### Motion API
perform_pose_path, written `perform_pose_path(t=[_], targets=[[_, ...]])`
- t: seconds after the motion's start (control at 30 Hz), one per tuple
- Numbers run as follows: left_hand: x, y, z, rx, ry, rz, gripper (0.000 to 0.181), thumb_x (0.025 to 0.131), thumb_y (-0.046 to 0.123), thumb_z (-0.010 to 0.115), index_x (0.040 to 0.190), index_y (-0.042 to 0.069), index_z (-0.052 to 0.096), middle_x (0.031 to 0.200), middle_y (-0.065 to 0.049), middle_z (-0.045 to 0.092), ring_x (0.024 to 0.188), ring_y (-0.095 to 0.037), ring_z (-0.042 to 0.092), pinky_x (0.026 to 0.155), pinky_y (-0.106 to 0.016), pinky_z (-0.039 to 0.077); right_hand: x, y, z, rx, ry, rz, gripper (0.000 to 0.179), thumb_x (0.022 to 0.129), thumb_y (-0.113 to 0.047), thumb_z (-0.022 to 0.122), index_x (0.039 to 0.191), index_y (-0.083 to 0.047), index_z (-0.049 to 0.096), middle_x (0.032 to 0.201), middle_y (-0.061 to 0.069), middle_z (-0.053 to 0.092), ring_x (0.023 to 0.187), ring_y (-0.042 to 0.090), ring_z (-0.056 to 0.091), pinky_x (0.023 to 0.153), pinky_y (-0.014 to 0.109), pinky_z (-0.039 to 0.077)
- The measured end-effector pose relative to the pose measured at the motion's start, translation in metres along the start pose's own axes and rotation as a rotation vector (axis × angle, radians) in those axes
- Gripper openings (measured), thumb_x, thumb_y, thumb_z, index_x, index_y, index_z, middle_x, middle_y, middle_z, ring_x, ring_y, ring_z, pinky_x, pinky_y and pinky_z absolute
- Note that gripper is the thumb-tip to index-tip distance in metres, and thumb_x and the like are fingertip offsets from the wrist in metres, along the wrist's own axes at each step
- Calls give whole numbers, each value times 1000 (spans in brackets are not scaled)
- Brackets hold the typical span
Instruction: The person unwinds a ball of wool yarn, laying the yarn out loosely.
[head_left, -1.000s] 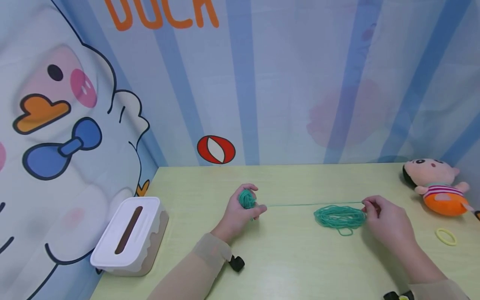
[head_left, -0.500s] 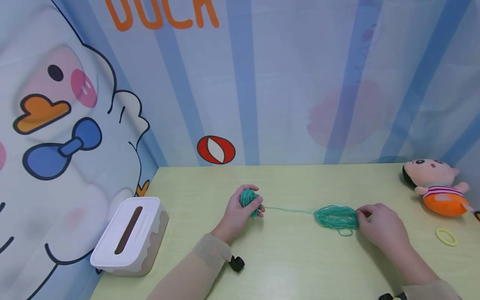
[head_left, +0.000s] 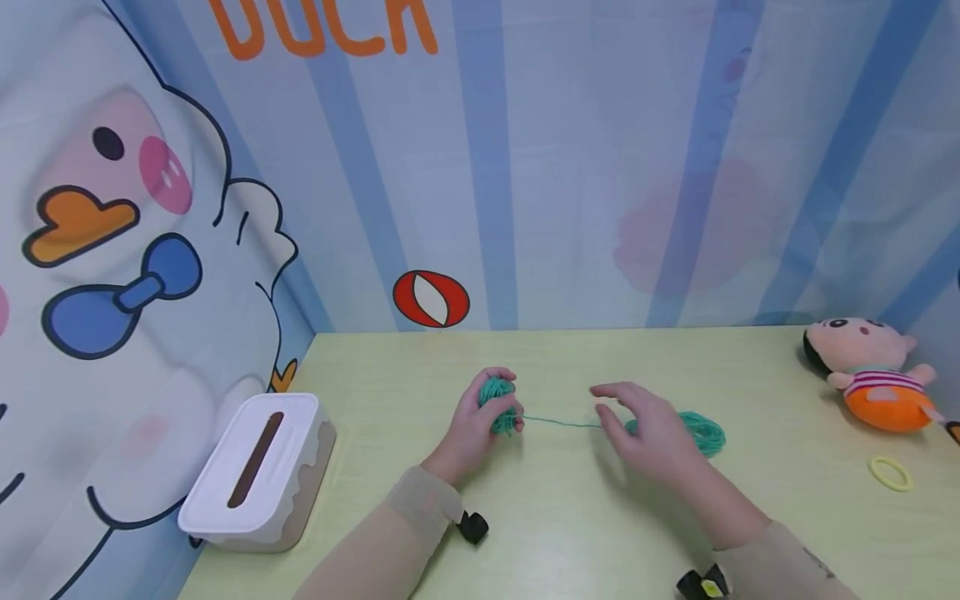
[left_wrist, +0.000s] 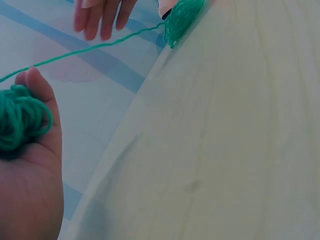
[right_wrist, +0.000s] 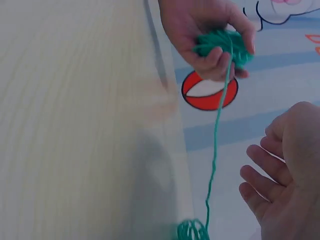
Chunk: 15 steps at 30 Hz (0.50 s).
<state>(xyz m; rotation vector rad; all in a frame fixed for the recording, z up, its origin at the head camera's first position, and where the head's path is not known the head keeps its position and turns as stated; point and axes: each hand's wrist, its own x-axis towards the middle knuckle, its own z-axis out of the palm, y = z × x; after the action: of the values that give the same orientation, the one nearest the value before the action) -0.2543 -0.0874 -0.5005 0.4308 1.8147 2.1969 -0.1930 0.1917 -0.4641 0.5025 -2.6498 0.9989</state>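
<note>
My left hand (head_left: 471, 429) holds a small ball of green yarn (head_left: 495, 396) above the table, fingers and thumb curled round it. From the ball a single strand (head_left: 558, 422) runs right to a loose skein of green yarn (head_left: 703, 432) lying on the table. My right hand (head_left: 651, 429) hovers over the skein's left part and hides some of it; its fingers are parted with nothing between them. In the right wrist view the strand (right_wrist: 215, 145) passes beside the right hand's fingers (right_wrist: 265, 170), apart from them. The left wrist view shows the yarn ball (left_wrist: 22, 120) cradled in the palm.
A white lidded box with a slot (head_left: 255, 475) stands at the table's left edge. A plush doll (head_left: 873, 375) lies at the back right, with a yellow ring (head_left: 890, 474) in front of it. A printed cloth (head_left: 562, 167) hangs behind the table.
My right hand has let go of the yarn at the skein's right end and moved left, its fingers now apart. The strand has slackened. My left hand keeps the ball, its thumb now over it.
</note>
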Motion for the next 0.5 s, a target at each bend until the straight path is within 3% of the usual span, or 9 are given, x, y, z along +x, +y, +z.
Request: perform_pose_path(t=[0.1,0.2,0.33,0.5], targets=[[1,0,0,-24,-18,7,31,114,15,51,144,5,49,104,-12,60,90,-19,63,85,-28,63,10,-19,20,58,-121,-13,44,114,-29,62,153,-7,63,149,11,72,123,32,77,109,60,59],[1,-1,0,-5,-9,13,31,115,15,52,144,5,53,104,-10,62,92,-17,65,87,-28,64,17,-33,35,59,-191,-8,48,113,-32,64,155,-8,62,141,6,77,133,33,72,107,56,61],[2,-3,-1,93,20,52,34,115,19,59,146,5,57,104,-10,66,93,-19,69,89,-27,65,20,-40,44,33,-189,-19,30,111,-23,67,136,-9,76,116,1,84,106,22,81,89,44,66],[3,-4,-3,124,30,81,31,111,21,68,137,8,57,139,-23,71,116,-37,77,100,-30,65,17,-37,40,27,-138,-15,14,108,-12,70,115,-10,82,99,-4,82,93,15,79,82,36,65]])
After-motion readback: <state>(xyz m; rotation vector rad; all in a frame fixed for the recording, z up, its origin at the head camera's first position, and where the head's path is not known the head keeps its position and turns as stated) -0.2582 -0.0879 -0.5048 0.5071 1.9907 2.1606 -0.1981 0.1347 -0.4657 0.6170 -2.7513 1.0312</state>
